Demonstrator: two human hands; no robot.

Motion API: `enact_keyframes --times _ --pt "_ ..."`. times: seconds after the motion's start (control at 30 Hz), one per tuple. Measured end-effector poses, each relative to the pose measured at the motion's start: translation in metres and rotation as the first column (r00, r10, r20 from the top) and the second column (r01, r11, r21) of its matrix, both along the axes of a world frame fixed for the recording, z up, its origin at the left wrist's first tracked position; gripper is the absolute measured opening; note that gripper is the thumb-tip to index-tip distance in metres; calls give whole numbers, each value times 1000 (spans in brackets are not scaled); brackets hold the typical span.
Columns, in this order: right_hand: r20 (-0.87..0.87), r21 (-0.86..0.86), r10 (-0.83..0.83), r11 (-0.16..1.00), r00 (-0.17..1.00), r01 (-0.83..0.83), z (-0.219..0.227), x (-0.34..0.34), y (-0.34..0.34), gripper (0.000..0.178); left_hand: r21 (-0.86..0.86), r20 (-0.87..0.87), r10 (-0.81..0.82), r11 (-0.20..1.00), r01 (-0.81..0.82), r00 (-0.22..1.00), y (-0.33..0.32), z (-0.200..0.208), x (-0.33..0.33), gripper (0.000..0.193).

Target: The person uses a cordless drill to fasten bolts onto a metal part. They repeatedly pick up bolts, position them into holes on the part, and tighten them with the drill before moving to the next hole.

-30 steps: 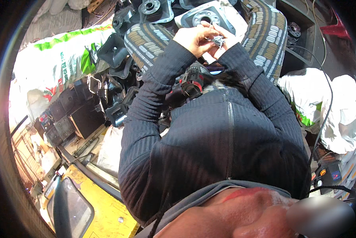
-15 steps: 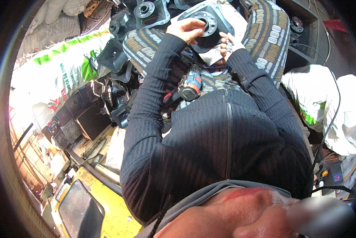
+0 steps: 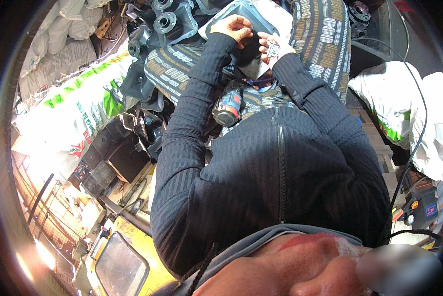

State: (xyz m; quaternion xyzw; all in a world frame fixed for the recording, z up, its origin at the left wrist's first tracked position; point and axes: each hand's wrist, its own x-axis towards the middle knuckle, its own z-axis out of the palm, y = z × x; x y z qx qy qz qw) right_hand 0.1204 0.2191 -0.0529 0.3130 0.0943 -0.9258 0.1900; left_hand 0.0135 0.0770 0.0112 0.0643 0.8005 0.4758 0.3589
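Note:
My left hand (image 3: 233, 29) is held over my lap with thumb and fingertips pinched together; anything between them is too small to make out. My right hand (image 3: 273, 51), palm turned up and fingers curled, cradles several small silver metal pieces (image 3: 274, 50) that look like screws. Beneath both hands a dark, square-flanged part (image 3: 260, 20) rests on a white sheet (image 3: 279, 19) across my thighs; its middle is partly hidden by the hands. A cordless drill (image 3: 228, 107) in blue, red and black lies on my lap near my left forearm.
Several similar dark parts with round hubs (image 3: 165, 22) are heaped at the far left. A white and green sack (image 3: 76, 106) lies left of them. White bags (image 3: 387, 101) and a black cable (image 3: 425, 113) are at the right. Yellow machinery (image 3: 150, 254) stands at the lower left.
The view has shifted, so the dark part sits higher in the picture. My left hand's fingers have closed into a pinch and moved closer to my right hand, whose palm now shows the small metal pieces.

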Motion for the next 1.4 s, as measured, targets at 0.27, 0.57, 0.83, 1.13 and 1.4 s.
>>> enact_keyframes --times 0.27,0.57,0.83,1.13,1.4 --pt "-34 -157 -82 985 996 76 18 -3 -2 55 -289 -725 -304 949 128 619 -1 17 7 25" --pt "128 -102 144 986 981 -131 33 -2 -10 49 -539 -615 -654 756 370 441 9 44 53 19" --pt "-249 -609 107 755 963 -242 -6 6 -10 40 -449 -489 -617 784 428 616 -3 42 45 21" --pt "-147 -441 159 873 976 -209 -8 1 -10 37 -471 -560 -571 816 336 601 1 43 62 23" --pt "9 -133 90 987 996 -88 20 -2 -11 33 -108 -626 -297 949 297 721 2 33 56 20"
